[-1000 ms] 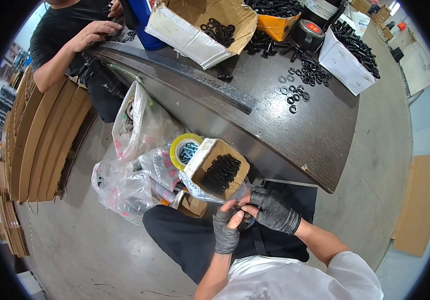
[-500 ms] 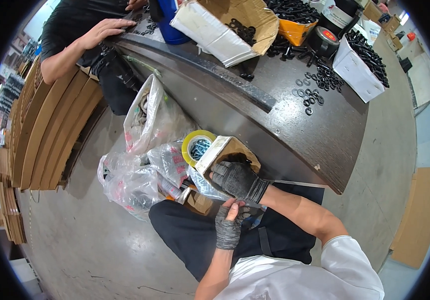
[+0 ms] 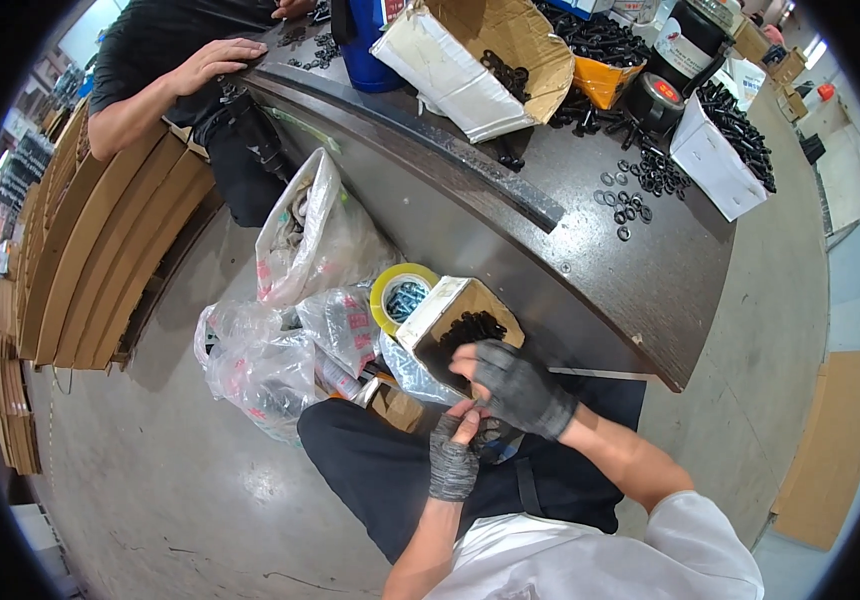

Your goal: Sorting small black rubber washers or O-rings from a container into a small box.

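My left hand, in a grey knit glove with bare fingertips, is closed in a pinch above my lap. Its fingertips hold something too small to make out. Meeting it from the right is my right hand, in a darker glove, with fingers bent inward over the same spot; what they grip is hidden. Just beyond the hands a cardboard box with a cut-open top holds small black parts. Against its left side leans a yellow tape roll, with silvery bolts showing in its ring.
Plastic bags fill the floor to the left. On the dark table are black washers, a torn white carton, a white box of black bolts and a blue container. A co-worker's hand rests at the table's far left.
My right hand has come out of the cardboard box and back to my left hand, uncovering the black parts. My left hand stays nearly in place. The view has shifted slightly.
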Demonstrator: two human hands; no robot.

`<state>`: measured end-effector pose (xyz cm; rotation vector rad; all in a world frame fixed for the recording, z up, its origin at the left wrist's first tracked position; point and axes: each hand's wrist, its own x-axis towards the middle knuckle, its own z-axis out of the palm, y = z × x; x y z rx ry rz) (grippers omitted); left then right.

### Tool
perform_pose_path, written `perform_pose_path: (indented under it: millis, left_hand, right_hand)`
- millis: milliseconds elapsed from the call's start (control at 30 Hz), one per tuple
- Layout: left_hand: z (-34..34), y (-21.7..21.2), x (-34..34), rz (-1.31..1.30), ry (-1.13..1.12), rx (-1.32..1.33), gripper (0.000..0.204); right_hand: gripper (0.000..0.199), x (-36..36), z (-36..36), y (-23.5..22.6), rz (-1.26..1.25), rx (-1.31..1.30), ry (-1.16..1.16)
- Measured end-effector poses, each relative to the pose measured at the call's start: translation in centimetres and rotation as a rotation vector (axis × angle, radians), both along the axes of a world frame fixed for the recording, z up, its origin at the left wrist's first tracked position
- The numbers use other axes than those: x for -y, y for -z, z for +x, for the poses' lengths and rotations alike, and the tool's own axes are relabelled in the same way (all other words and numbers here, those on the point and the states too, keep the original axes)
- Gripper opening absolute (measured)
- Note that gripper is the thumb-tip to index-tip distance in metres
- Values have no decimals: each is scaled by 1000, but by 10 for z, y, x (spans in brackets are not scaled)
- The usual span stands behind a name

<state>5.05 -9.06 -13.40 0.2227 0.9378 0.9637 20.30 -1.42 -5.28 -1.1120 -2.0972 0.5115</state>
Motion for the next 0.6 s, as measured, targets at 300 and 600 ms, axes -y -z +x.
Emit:
perform_pose_path:
  millis: [300,600]
  left_hand:
    - [2,-23,13,184,413,-305,20]
    - [41,-92,-8,1264,501,-839,25]
  right_hand:
    - [19,69,94,-155,127,-13,228]
    - [37,-16,145,-172,239,306,484]
